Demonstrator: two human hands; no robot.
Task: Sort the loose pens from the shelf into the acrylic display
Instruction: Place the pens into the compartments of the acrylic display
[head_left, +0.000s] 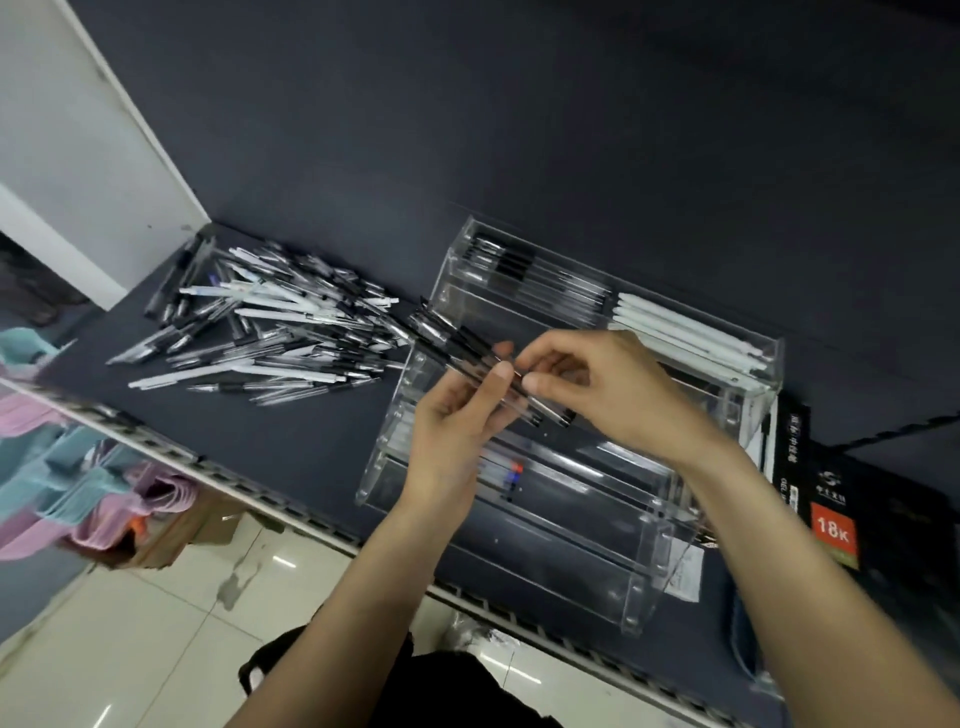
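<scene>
Both hands, left hand (457, 410) and right hand (597, 384), pinch a pen bundle (467, 358) over the display (649, 525); a loosened pinch could spill pens.

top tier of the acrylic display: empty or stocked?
Stocked. The top tier of the acrylic display holds a row of clear black-capped pens on its left side and white pens on its right.

Loose pens (260, 322) lay heaped on the dark shelf (291, 447), black and white barrels crossing every way. Just right stood the clear tiered display (649, 545); its top tier held black pens (524, 275) beside white pens (685, 332), lying lengthwise. A small bundle (467, 358) sat above its middle tiers.
</scene>
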